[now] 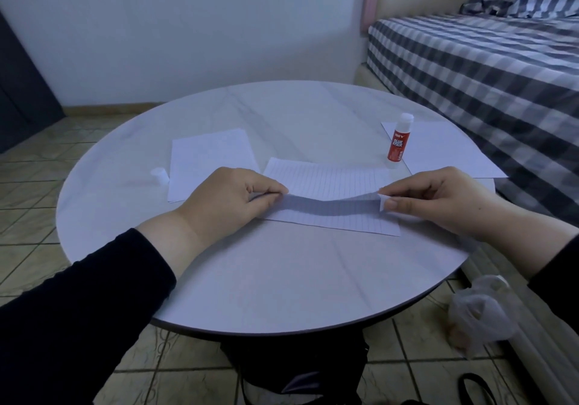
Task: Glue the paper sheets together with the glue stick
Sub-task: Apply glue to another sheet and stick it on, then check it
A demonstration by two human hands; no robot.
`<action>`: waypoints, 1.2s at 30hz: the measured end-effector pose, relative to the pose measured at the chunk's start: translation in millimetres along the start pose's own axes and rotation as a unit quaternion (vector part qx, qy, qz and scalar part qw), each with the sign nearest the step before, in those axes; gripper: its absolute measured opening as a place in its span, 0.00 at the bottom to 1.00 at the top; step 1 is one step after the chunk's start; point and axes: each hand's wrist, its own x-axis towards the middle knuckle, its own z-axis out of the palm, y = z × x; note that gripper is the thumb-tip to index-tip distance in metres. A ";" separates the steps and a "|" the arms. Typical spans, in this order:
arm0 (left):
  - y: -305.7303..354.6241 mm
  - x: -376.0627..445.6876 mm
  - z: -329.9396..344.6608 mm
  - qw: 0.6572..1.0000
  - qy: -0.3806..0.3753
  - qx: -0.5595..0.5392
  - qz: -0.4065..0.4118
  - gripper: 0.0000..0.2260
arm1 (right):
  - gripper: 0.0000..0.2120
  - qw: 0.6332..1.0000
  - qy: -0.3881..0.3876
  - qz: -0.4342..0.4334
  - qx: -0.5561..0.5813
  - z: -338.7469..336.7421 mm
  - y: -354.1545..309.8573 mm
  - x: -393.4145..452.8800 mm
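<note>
A person sits at a round white table (282, 279) with both hands on a lined sheet of paper (332, 185) that lies near the middle. The left hand (225, 201) pinches the left end of the sheet between thumb and curled fingers. The right hand (438, 201) pinches the right end the same way, and a small corner of paper folds up white against its fingertips (390, 205). Between the two hands the near part of the sheet is lifted and bowed, throwing a dark band of shadow across the lines; it may be a second sheet held over the first, but the view does not settle that.

The glue stick (398, 141) stands upright beyond the right hand, red body with a white top, resting on the corner of a blank sheet (448, 154) that reaches the table's right edge. Another sheet (210, 160) lies flat beyond the left hand, just beside the lined one. A small white cap (159, 175) stands at that sheet's left edge.

Both forearms wear dark sleeves (94, 295). A bed (485, 69) with a checked cover stands to the right of the table.
</note>
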 end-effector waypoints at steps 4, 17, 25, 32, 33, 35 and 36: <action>14.5 -11.1 -12.9 0.998 -0.010 0.001 0.056 0.07 | 0.13 0.999 -0.046 -0.005 -0.006 -12.1 -5.4 -7.0; 12.2 -35.8 -13.3 0.990 -0.136 0.004 0.037 0.16 | 0.11 0.989 -0.123 -0.040 -0.077 2.0 0.4 -8.1; -2.1 -22.0 7.1 0.969 -0.208 0.121 0.061 0.27 | 0.06 0.956 0.270 0.112 -0.005 5.1 17.4 20.1; -7.8 -14.4 5.8 0.973 -0.179 0.115 0.092 0.32 | 0.31 0.945 0.275 0.170 0.038 9.1 31.9 65.3; -8.2 -14.2 5.9 0.973 -0.174 0.116 0.095 0.32 | 0.31 0.946 0.275 0.170 0.039 10.0 32.4 69.4; -8.4 -14.3 6.0 0.973 -0.167 0.121 0.100 0.31 | 0.27 0.946 0.272 0.174 0.041 10.7 32.6 76.7; -8.2 -14.4 6.3 0.973 -0.166 0.124 0.101 0.31 | 0.23 0.946 0.271 0.174 0.042 11.3 33.1 80.1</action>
